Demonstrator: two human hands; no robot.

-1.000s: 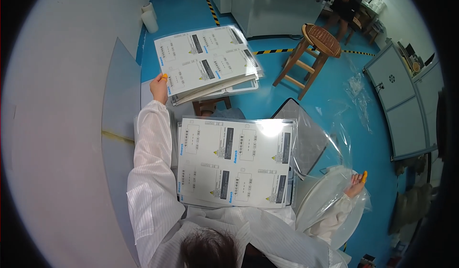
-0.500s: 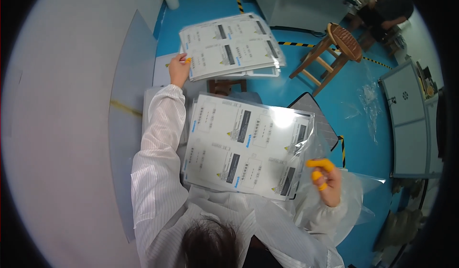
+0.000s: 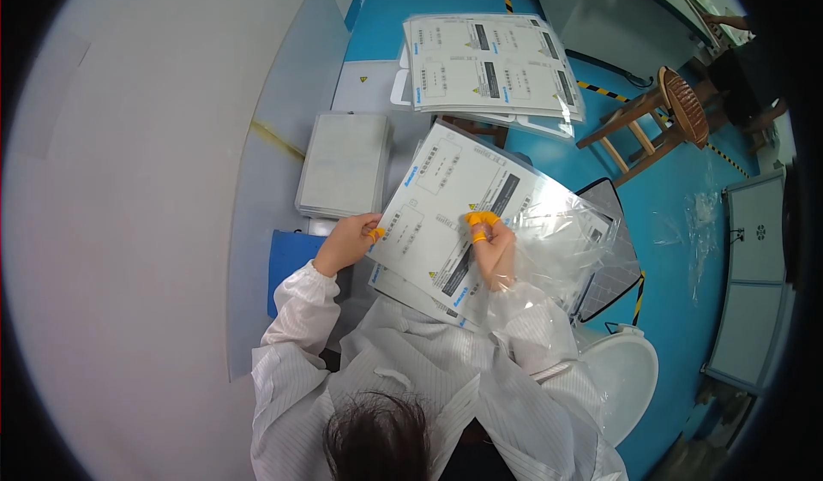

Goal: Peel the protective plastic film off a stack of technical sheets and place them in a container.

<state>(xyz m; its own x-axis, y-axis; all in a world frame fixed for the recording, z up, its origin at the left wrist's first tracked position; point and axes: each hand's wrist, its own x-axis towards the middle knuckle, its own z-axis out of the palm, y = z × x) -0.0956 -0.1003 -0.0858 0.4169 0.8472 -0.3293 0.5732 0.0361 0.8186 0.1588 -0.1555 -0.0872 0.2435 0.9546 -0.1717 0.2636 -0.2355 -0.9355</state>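
Note:
A printed sheet (image 3: pixel 429 198) with several label panels lies tilted in front of me, over another printed sheet (image 3: pixel 407 291). My left hand (image 3: pixel 347 243), an orange cot on one finger, pinches its left edge. Above the middle of the sheet, my right hand (image 3: pixel 495 254) is closed, with orange cots on its fingers. Crumpled clear plastic film (image 3: pixel 561 228) runs from the right hand across the sheet's right part, and the hand appears to grip it. Farther off lies a stack of similar printed sheets (image 3: pixel 467 44) with clear film sticking out at its right edge.
A stack of pale rectangular plates (image 3: pixel 345 164) and a blue box-like thing (image 3: pixel 287 267) are on the left, beside a grey panel (image 3: pixel 291 129). A white bin (image 3: pixel 634 378) stands right of me. Beyond are a wooden stool (image 3: pixel 681 108), a grey cabinet (image 3: pixel 754 249) and a person (image 3: pixel 741 87).
My left hand has come back from the far stack to the near sheet's left edge. My right hand has moved left over the sheet, film trailing. The near sheet has turned, and the view has shifted.

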